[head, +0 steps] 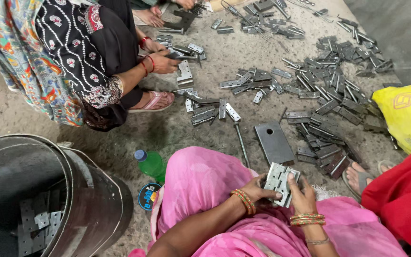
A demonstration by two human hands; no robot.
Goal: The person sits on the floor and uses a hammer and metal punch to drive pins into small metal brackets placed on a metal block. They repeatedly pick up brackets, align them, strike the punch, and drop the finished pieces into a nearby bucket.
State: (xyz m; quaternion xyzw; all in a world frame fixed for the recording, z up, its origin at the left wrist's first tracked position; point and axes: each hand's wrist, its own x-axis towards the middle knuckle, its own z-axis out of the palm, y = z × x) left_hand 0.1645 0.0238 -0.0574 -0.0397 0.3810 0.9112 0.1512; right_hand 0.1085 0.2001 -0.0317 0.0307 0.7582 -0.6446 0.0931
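Note:
Both my hands hold one grey metal hinge (pixel 278 181) over my lap, which is covered in pink cloth. My left hand (pixel 259 190) grips its left side, fingers curled under it. My right hand (pixel 300 196) clasps its right edge, thumb on top. Bangles ring both wrists. Just beyond the hinge, a flat steel plate with a hole (pixel 274 143) lies on the concrete floor beside a thin metal rod (pixel 241 143).
Several loose hinges (pixel 327 102) lie scattered over the floor ahead. A person in black patterned clothes (pixel 91 57) squats at upper left, handling hinges. A dark metal drum (pixel 48 195) with hinges inside stands at lower left. A green bottle (pixel 150 164), a yellow bag (pixel 405 114) and a person in red (pixel 400 195) are close by.

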